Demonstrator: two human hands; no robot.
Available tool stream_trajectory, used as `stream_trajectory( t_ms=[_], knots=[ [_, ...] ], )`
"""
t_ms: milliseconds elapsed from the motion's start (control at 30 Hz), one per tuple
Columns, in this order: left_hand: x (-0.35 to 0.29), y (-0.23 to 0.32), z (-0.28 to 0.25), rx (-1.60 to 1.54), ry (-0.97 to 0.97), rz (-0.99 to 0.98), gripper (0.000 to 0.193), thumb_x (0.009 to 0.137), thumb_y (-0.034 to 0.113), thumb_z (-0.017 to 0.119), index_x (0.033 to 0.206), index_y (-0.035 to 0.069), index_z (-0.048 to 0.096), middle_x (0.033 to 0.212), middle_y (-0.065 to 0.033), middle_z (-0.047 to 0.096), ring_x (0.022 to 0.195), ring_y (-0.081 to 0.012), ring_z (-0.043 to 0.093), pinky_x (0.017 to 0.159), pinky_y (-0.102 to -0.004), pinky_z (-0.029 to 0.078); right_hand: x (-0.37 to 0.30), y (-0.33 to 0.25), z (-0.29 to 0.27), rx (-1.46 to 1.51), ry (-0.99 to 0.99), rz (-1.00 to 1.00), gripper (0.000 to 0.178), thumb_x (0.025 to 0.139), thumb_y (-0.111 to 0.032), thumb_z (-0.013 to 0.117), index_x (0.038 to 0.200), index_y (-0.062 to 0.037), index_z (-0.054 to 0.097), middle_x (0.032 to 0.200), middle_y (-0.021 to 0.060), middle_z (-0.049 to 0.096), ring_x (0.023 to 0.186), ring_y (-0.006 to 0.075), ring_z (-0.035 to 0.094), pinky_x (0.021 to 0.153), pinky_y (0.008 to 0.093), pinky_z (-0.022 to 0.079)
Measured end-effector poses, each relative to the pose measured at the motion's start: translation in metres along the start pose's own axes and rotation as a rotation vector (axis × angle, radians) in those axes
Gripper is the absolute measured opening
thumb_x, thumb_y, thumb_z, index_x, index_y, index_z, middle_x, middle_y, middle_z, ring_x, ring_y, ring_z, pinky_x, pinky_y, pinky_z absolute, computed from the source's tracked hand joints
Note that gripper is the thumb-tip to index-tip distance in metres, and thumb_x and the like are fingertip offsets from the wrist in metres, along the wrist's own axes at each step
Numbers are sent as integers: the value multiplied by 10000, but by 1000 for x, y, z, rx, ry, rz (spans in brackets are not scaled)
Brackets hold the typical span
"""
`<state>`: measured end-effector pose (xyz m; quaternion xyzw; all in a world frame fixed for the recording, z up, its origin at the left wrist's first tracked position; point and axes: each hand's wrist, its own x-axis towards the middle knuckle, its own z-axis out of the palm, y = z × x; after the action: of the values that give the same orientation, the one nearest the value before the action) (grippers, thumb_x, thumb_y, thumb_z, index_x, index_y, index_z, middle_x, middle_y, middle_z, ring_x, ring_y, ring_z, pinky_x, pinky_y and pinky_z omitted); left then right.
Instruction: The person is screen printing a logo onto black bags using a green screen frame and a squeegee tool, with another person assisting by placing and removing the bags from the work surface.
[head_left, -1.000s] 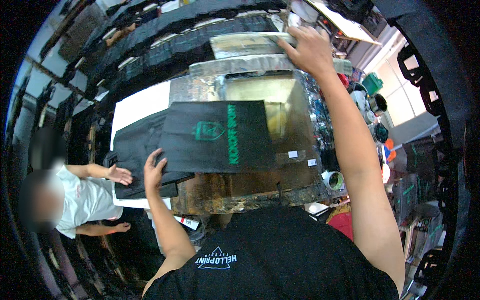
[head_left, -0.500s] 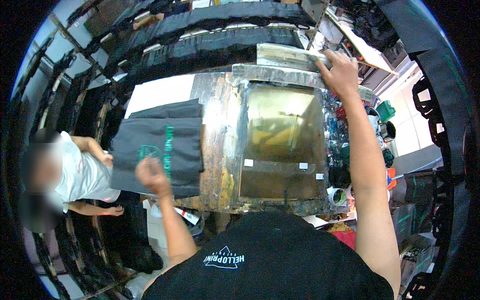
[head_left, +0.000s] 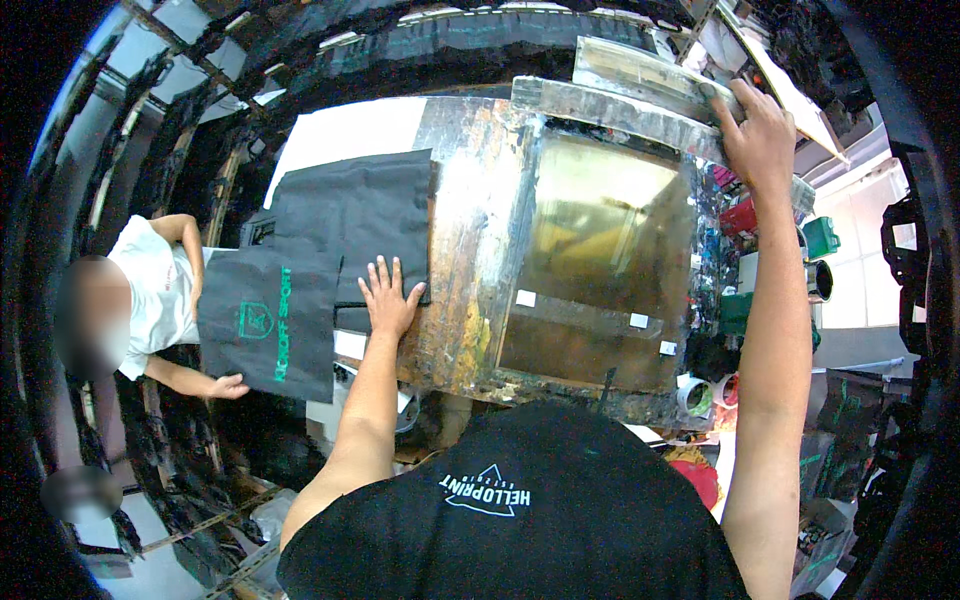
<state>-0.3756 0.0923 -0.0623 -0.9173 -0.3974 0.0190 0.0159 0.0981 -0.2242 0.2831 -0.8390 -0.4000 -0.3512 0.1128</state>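
My left hand [head_left: 390, 300] lies flat with fingers spread on a plain black bag [head_left: 365, 200] on the table. At the upper right, my right hand [head_left: 758, 140] is closed around the end of the printing screen's frame [head_left: 615, 118]. Its thumb touches a long pale bar, like a squeegee [head_left: 640, 75], resting along that frame. The screen's yellowish mesh [head_left: 600, 220] has small white patches near its lower part. On the left, a co-worker's hand [head_left: 230, 387] is at the edge of a black bag with green print [head_left: 300, 335].
A white sheet [head_left: 345, 140] lies at the table's far left. Ink-stained wooden tabletop [head_left: 460, 260] shows between bags and screen. Tape rolls [head_left: 695, 397], a green container [head_left: 822, 237] and other tubs crowd the right side. Racks of black bags [head_left: 480, 50] stand behind.
The green-printed bag has moved left from the table toward the co-worker, uncovering the plain bag. My left hand has opened flat on that bag. The view has shifted; my right hand keeps its grip.
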Motion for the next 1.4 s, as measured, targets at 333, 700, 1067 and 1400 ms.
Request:
stream_trajectory(
  t_ms=[333, 700, 1067, 1400],
  knots=[
    [44, -60, 11, -625, -109, -77, 578, 1090, 437, 378, 1474, 25, 508, 1518, -235, 480, 1424, -404, 439, 1175, -511, 326, 7, -1, 0, 13, -18, 0, 522, 966, -575, 557, 1144, -104, 694, 1043, 151, 732, 1022, 348, 681, 884, 508, 458],
    [23, 227, -33, -627, -467, 366, 1021, 902, 851, 377, 1616, 125, 305, 1673, -246, 200, 1535, -495, 155, 1237, -609, 115, 9, -4, 1, -94, -33, 15, 569, 964, -601, 552, 1176, -100, 718, 1020, 167, 729, 1015, 352, 678, 863, 472, 466],
    [-31, 236, -19, -225, -128, 696, 1155, 731, 899, 568, 1623, 209, 317, 1711, -153, 163, 1546, -509, 87, 1156, -763, -3, 10, -18, -30, 137, 8, 67, 691, 942, -686, 525, 757, -32, 650, 771, 199, 671, 808, 381, 647, 759, 500, 451],
    [-46, 378, -20, -331, -128, 906, 1142, 754, 949, 434, 1594, 177, 386, 1698, -176, 184, 1547, -503, 56, 1143, -776, -28, 17, -9, -22, 196, 51, 40, 701, 938, -701, 527, 699, -50, 628, 762, 183, 666, 803, 370, 651, 870, 531, 456]
  ],
)
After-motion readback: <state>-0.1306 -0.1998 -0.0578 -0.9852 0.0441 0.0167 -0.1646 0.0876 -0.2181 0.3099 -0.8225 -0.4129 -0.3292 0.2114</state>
